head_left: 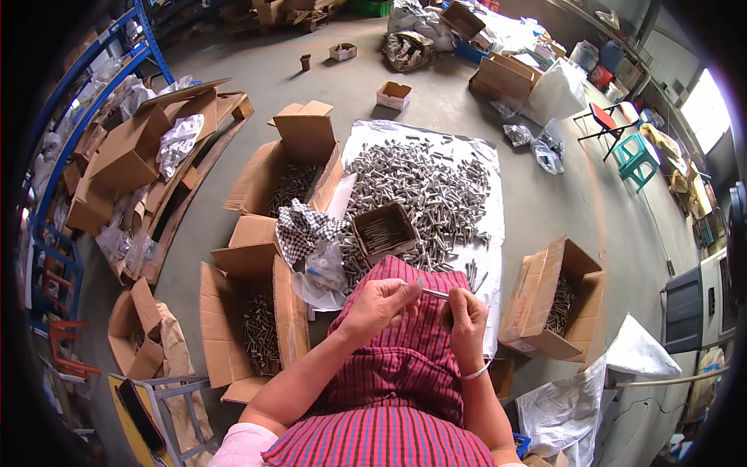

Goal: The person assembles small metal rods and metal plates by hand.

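Note:
In front of my lap my left hand [379, 308] pinches one end of a slim silver metal bolt [435, 293]. My right hand [468, 317] is closed on its other end, so the bolt lies nearly level between the two. Its ends are partly hidden by my fingers. Just beyond my knees, a large heap of similar metal bolts [420, 177] spreads over a white sheet [492, 210]. A small cardboard box [384, 247] holding thin metal rods stands at the heap's near edge, close beyond my hands.
Open cartons with metal pieces stand at left [292, 307], far left [237, 185] and right [523, 300]. A checkered cloth [302, 232] and clear plastic bag [324, 268] lie beside the heap. A loaded wooden pallet [189, 180] is left; a green stool [638, 158] stands far right.

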The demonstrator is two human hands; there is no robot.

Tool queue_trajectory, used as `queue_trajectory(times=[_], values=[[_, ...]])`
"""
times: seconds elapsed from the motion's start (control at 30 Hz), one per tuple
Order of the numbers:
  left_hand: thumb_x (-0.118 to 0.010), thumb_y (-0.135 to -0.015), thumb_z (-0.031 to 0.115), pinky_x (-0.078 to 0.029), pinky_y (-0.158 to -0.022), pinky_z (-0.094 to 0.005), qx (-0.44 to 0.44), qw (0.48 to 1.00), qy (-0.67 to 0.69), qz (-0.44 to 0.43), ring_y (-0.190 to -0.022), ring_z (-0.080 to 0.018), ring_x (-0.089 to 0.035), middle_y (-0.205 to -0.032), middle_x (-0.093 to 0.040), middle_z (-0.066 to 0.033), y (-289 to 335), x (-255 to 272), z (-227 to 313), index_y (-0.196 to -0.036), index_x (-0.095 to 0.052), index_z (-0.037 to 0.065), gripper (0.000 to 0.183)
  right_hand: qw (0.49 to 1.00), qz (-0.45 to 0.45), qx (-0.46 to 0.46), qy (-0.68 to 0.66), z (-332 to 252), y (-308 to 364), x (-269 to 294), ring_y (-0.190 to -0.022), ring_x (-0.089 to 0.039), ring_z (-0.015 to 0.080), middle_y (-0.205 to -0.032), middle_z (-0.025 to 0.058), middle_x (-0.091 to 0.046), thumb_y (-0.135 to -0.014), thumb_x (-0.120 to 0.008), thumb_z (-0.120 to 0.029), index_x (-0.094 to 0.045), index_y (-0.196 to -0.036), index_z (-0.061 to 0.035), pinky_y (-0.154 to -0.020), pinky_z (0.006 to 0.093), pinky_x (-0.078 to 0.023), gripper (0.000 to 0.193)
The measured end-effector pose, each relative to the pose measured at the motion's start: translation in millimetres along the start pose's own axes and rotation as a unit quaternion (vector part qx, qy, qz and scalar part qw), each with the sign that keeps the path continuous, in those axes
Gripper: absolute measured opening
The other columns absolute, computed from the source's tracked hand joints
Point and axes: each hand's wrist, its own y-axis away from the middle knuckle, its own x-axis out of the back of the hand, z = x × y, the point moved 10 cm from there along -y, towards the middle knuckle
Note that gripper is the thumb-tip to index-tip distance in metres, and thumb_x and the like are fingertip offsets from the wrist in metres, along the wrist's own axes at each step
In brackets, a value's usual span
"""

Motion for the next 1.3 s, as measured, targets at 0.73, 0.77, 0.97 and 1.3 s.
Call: queue_trajectory(times=[0.73, 0.77, 0.97, 1.3], values=[[-0.066, -0.08, 0.011, -0.036, -0.052, -0.0172, -0.095, 0.989, -0.113, 0.03, -0.06, -0.003, -0.045, -0.086, -0.051, 0.0011, -6, 0, 6, -0.13, -0.04, 0.007, 0.057, 1.0, 0.002, -0.003, -0.004, 9, -7, 10, -0.041, -0.035, 0.0031, -0.048, -0.0028, -0.044, -0.094, -0.048, -0.026, -0.048, -0.059, -0.0057, -0.039, 0.0214, -0.024, 0.04], [-0.068, -0.078, 0.009, -0.037, -0.054, -0.0166, 0.005, 1.0, 0.005, -0.007, -0.061, -0.0027, -0.045, -0.09, -0.052, 0.0006, -17, 12, -31, -0.132, -0.038, 0.008, 0.062, 1.0, 0.001, -0.001, 0.0, 8, -7, 9, -0.041, -0.035, 0.003, -0.048, -0.0028, -0.044, -0.094, -0.048, -0.026, -0.048, -0.059, -0.0058, -0.039, 0.0215, -0.024, 0.04], [-0.06, -0.086, 0.015, -0.033, -0.047, -0.0156, -0.047, 0.998, 0.021, 0.033, -0.054, -0.0015, -0.043, -0.082, -0.057, -0.0015, -10, 4, -2, -0.115, -0.053, 0.002, 0.033, 1.0, 0.006, 0.004, -0.001, 6, -9, 12, -0.04, -0.035, 0.0028, -0.048, -0.0025, -0.045, -0.094, -0.047, -0.026, -0.049, -0.059, -0.0061, -0.038, 0.0208, -0.024, 0.04], [-0.063, -0.083, 0.014, -0.033, -0.044, -0.0156, -0.03, 0.999, -0.006, 0.027, -0.053, -0.0009, -0.043, -0.093, -0.057, -0.0047, -5, 3, 3, -0.126, -0.044, 0.007, 0.047, 1.0, 0.004, 0.0, 0.006, 11, -12, 10, -0.04, -0.034, 0.0036, -0.049, -0.0014, -0.045, -0.095, -0.046, -0.03, -0.048, -0.059, -0.0067, -0.038, 0.0212, -0.023, 0.042]])
